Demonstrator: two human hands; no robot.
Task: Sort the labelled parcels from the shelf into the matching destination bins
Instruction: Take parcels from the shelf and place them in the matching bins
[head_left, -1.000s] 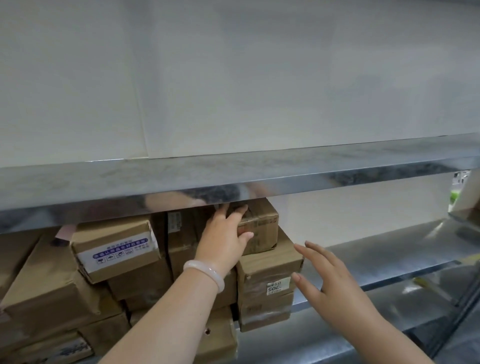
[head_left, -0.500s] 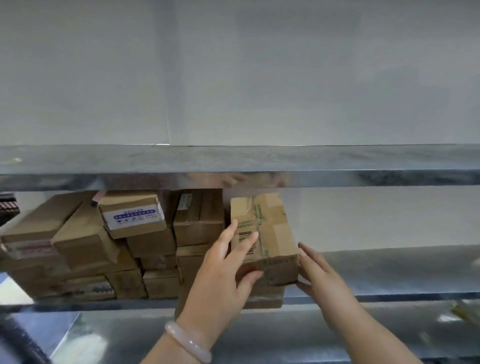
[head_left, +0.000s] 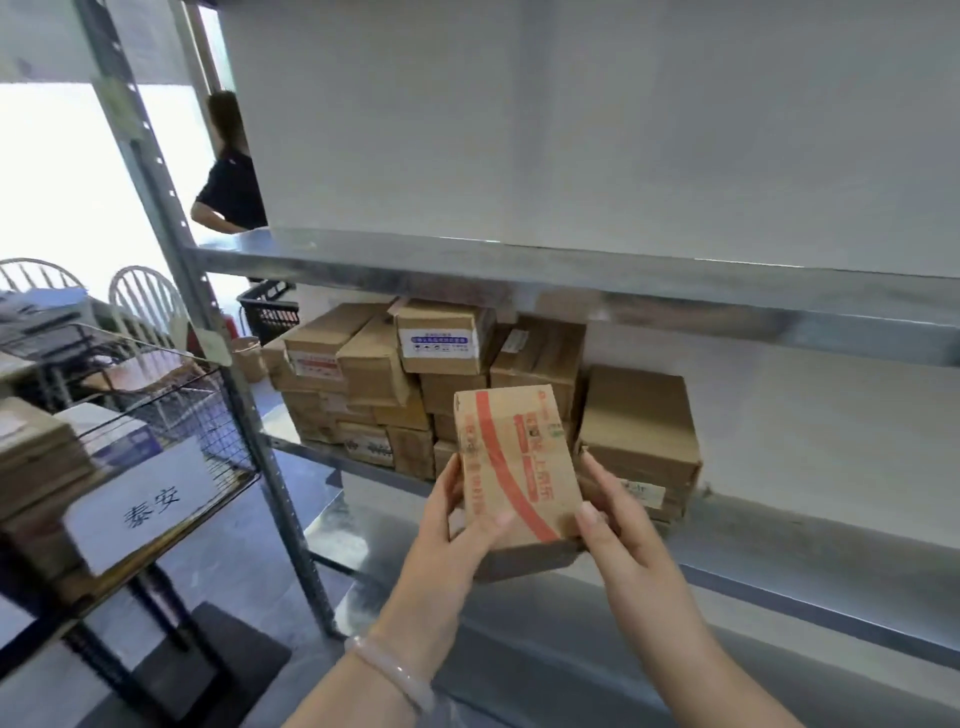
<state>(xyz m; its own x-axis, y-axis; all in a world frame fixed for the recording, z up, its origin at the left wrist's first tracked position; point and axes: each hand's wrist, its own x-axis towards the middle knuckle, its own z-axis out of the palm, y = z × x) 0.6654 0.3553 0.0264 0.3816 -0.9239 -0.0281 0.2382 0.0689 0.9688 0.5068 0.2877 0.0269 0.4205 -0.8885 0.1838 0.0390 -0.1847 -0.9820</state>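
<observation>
Lifted clear of the stacked boxes (head_left: 395, 384), the red-striped parcel (head_left: 514, 462) is now at lower centre, left hand (head_left: 457, 535) and right hand (head_left: 623, 535) gripping its sides with curled fingers (head_left: 451, 483).

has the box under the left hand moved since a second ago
Yes. The parcel left the stack, coming down and forward past the shelf edge, gripped by the left hand and right hand.

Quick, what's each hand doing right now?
Left hand: holding the red-striped parcel, left side.
Right hand: holding the same parcel, right side.
</observation>
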